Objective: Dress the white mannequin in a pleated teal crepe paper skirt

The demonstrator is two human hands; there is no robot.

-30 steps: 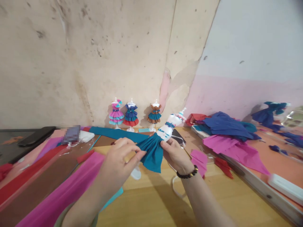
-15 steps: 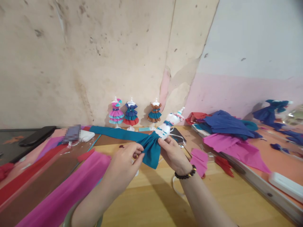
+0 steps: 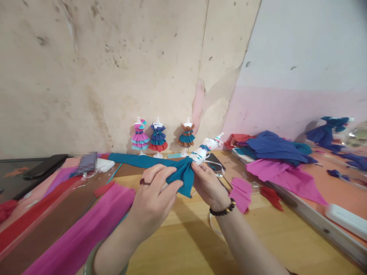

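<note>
A small white dress form (image 3: 201,152) is tilted with its top toward the back right. My right hand (image 3: 208,186) is closed round its lower part, the thumb pressing gathered folds of a teal strip (image 3: 183,176) against it. The strip looks like crepe paper or thin cloth; its long flat end runs left across the table. My left hand (image 3: 156,194) pinches the hanging part of the strip, just left of the dress form. Patches of colour mark the form's body.
Miniature dresses on stands (image 3: 158,136) line the wall. Long strips, including a magenta one (image 3: 86,229), lie at left. Blue pieces (image 3: 271,149) are heaped at right beside a metal edge (image 3: 312,225). A pink scrap (image 3: 241,194) lies right of my hands.
My left hand has moved right and up along the teal strip, its fingers now across the folds. The dress form leans further to the right.
</note>
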